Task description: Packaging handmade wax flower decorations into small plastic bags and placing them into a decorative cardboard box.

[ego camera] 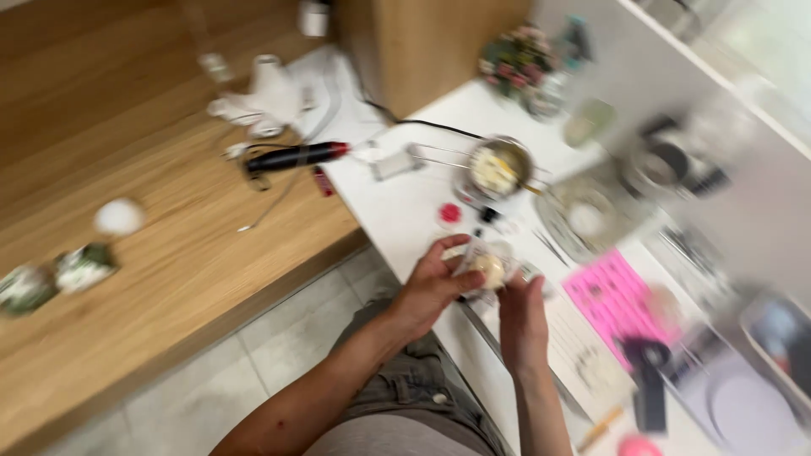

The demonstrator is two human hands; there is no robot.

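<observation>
Left hand [432,287] curled around a small pale, roundish lump wrapped in clear crinkled plastic [488,266], fingers and thumb closed on the wrapper's near side. Right hand [522,317] raised just beside it, fingertips meeting the same wrapped lump from below and to the right — grip closed on the plastic, though motion blur hides the exact finger placement. Bundle held in the air over the front edge of the white rectangular countertop [397,207], above the lap and grey trousers.

Farther back on the countertop: a small metal saucepan with a long wire handle and pale contents [498,169], a small red round lid-like disc [450,213] near it, a round glass dish with something white in its middle [583,218]. To the right, a bright pink printed sheet [612,295] lying flat, well apart from the hands.

On the light wooden floor platform [127,279] to the left — a black cylindrical tool with a red tip [296,157], a white crumpled cloth [266,97], a small white ball [118,217]. All heavily blurred.
</observation>
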